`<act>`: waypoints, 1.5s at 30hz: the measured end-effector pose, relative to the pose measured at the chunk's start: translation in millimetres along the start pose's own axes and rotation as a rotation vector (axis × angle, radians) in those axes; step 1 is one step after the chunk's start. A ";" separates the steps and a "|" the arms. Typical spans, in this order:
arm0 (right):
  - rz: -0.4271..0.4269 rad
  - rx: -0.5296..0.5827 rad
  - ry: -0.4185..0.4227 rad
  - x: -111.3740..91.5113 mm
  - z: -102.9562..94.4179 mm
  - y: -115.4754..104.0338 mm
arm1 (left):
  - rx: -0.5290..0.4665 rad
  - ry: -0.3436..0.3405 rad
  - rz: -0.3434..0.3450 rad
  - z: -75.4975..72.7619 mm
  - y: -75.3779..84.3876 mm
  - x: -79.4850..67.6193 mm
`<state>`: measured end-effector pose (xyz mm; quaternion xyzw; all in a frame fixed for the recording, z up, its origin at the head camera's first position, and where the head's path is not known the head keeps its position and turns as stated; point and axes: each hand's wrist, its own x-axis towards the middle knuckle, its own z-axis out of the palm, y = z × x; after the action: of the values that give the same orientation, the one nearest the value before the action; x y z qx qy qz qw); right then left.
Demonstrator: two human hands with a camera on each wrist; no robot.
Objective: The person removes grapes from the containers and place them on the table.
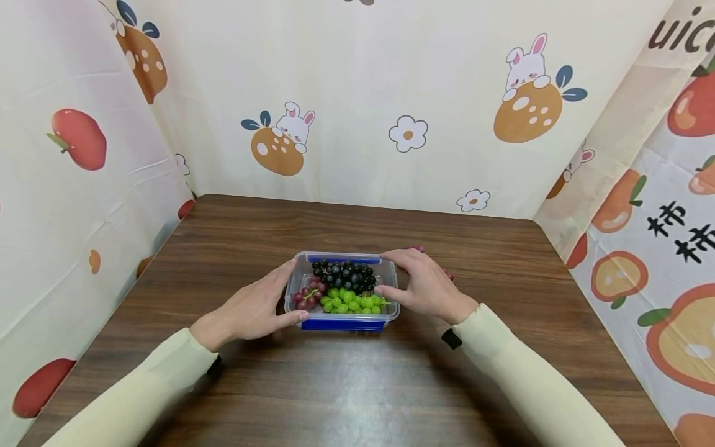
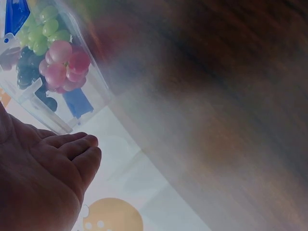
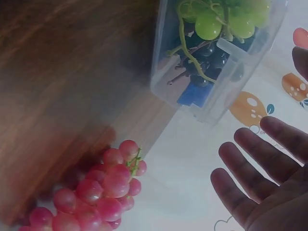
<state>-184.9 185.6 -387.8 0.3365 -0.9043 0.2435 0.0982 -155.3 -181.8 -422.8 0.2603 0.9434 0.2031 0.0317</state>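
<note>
A clear plastic container (image 1: pixel 335 317) with blue side clips (image 1: pixel 343 325) stands on the table, its top uncovered. Black grapes (image 1: pixel 347 273) lie along its back, green grapes (image 1: pixel 353 302) at the front right and a small bunch of dark red grapes (image 1: pixel 308 294) at the left. My left hand (image 1: pixel 254 305) is at the left side, fingers straight, thumb by the front rim. At the right side is my right hand (image 1: pixel 423 284), fingertips near the back corner; the right wrist view shows its fingers extended and holding nothing. A pink grape bunch (image 3: pixel 98 192) lies beyond it.
The brown wooden table (image 1: pixel 357 385) reaches back to a printed curtain (image 1: pixel 357 124) with fruit and rabbit pictures. More printed cloth (image 1: pixel 659 261) hangs along the right side, and another sheet (image 1: pixel 84 236) along the left.
</note>
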 end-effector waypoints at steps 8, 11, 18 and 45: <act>0.020 -0.013 -0.059 6.3 -5.6 -5.7 | -0.003 -0.007 -0.001 -0.5 0.6 0.3; 0.029 -0.014 -0.077 8.3 -6.2 -7.5 | -0.004 -0.006 0.000 -0.6 0.6 0.2; 0.027 0.002 -0.112 12.4 -5.8 -9.3 | 0.000 -0.008 -0.003 -0.2 0.5 0.5; 0.036 -0.024 -0.184 25.3 3.4 -14.9 | 0.003 -0.005 -0.006 1.5 -0.1 1.2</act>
<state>-194.3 159.8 -376.5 0.3401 -0.9183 0.2024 0.0146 -156.2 -180.7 -424.2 0.2579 0.9445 0.2008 0.0343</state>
